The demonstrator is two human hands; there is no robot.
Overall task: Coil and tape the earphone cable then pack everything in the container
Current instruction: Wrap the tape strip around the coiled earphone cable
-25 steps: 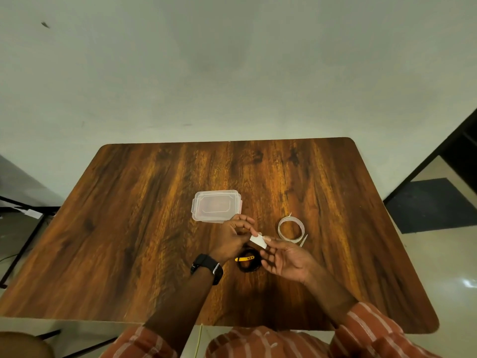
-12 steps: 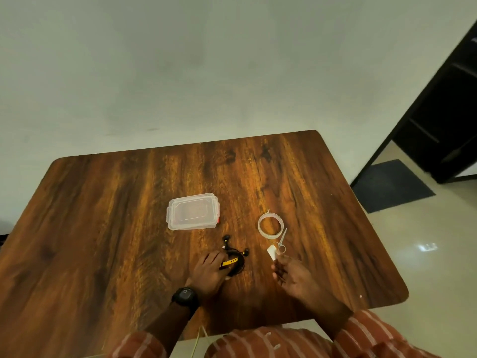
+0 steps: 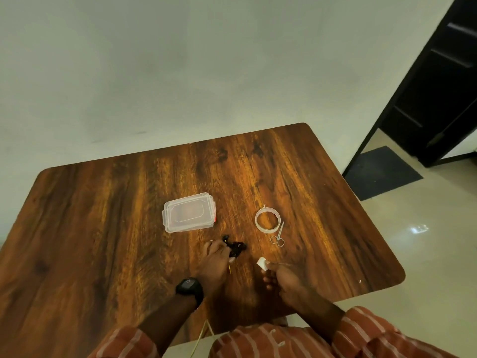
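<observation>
The coiled black earphone cable with yellow accents lies on the wooden table. My left hand rests over its near side, fingers pressing it down. My right hand hovers to the right and pinches a small white piece of tape between thumb and fingertips. A clear plastic container with its lid on stands just beyond the cable. The tape roll lies to the right of the container, with small scissors beside it.
A white wall runs behind the table. To the right are a tiled floor, a dark mat and a dark doorway. A black watch sits on my left wrist.
My hands let go of each other: the left dropped onto the coiled cable, the right kept the tape piece and drew apart. The view swung to the right, showing the scissors.
</observation>
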